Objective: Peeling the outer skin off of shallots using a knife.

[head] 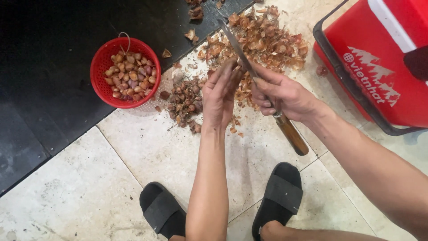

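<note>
The right hand (285,94) had its fingers clamped on a wooden-handled knife (263,89), blade meeting a small shallot (238,64) pinched in the left hand (219,96) fingers, over the floor (133,151) between the unpeeled shallots (185,100) and the peel heap (263,40). A red basket (100,76) stood near.

Single view only, head-worn camera, looks steeply down from above the person's own body at the tiled floor (133,147). Near range: both forearms enter from the bottom edge, left hand (219,96) and right hand (285,94) sit mid-frame, sandals (223,207) at the bottom show the wearer's feet right under the lens. Far side of the scene lies at the top edge, with the dark floor strip (44,67) upper left. Red box (383,62) is cropped by the right edge. No second view, so nothing shared.
</note>
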